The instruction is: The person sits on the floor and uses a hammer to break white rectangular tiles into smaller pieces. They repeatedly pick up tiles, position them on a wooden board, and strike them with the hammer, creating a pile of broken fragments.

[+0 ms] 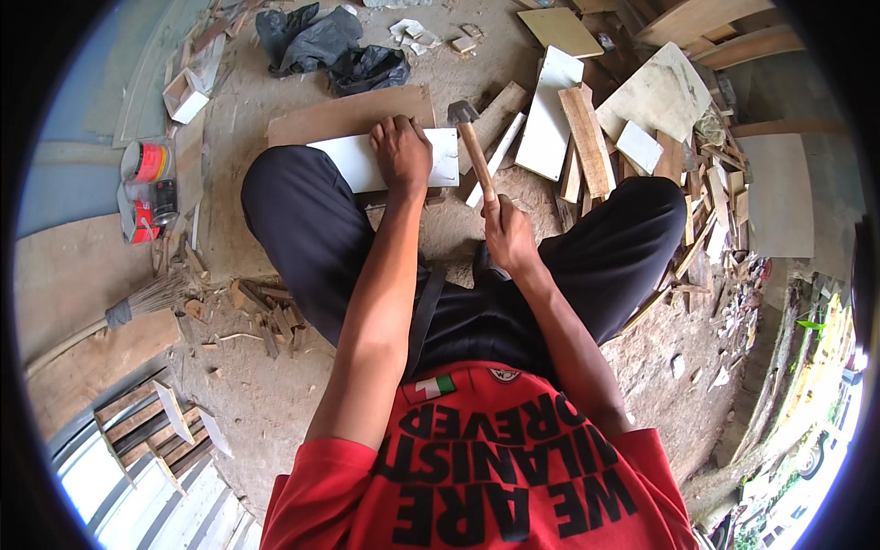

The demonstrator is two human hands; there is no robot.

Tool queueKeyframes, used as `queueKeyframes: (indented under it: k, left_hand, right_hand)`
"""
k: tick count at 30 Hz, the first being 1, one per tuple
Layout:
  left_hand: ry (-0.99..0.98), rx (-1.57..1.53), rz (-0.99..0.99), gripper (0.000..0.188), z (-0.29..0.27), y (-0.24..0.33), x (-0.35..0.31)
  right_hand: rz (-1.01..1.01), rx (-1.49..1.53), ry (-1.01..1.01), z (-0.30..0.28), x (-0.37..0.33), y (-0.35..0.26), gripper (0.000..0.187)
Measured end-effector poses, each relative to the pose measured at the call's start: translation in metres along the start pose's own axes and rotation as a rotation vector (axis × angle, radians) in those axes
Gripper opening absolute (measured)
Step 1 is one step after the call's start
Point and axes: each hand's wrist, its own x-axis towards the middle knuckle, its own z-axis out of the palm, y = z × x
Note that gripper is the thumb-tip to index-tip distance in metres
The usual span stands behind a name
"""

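Observation:
My right hand (510, 236) is wrapped round the lower end of a hammer's wooden handle. The hammer (477, 158) is raised, its dark metal head to the right of a white board (346, 162). My left hand (403, 151) lies over that board, with the fingers bent and gripping near its far edge. Whether a small piece sits under those fingertips is hidden. Behind the white board, and touching it, is a brown board (321, 115). Both boards lie between my bent knees, at the far side of my lap.
Wood offcuts (587, 137) are heaped at the right, beside my right knee. Black plastic bags (316, 41) lie at the back. Red cans (148, 162) stand at the left, above a stick broom (137, 307). A slatted wooden crate (151, 422) is at the lower left.

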Motion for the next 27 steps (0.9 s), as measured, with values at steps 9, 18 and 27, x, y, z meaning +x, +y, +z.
queueKeyframes:
  k: [9,18,27]
  left_hand:
    - [0.03,-0.012,0.0,0.022,-0.002,0.002,0.0]
    - [-0.006,0.009,-0.02,0.024,-0.003,0.004,0.001]
    - [0.001,0.014,-0.02,0.024,-0.001,0.003,0.001]
  right_hand:
    - [0.033,0.002,0.018,0.002,-0.001,0.009,0.047]
    - [0.037,0.008,-0.008,0.002,-0.004,0.002,0.048]
    - [0.053,0.057,-0.034,-0.006,-0.011,-0.011,0.046]
